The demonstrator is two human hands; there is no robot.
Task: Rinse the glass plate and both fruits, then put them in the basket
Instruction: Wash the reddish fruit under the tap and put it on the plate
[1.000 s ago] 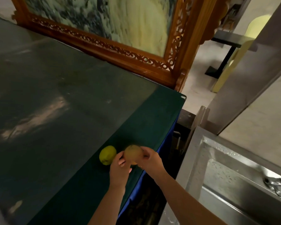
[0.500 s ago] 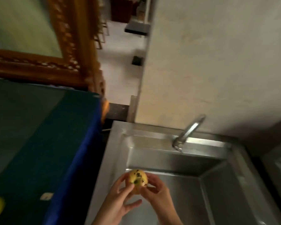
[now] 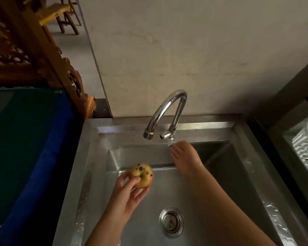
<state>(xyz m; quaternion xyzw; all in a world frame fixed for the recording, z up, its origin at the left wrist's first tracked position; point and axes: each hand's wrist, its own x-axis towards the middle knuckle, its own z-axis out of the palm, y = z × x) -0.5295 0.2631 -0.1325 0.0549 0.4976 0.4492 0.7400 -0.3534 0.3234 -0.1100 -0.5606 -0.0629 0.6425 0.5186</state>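
Steel sink (image 3: 89,157) against plaster wall (image 3: 194,50)

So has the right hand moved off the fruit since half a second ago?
Yes. The right hand has left the spotted fruit and reached up to the faucet handle.

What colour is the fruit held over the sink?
Yellow with dark spots, head view: fruit.
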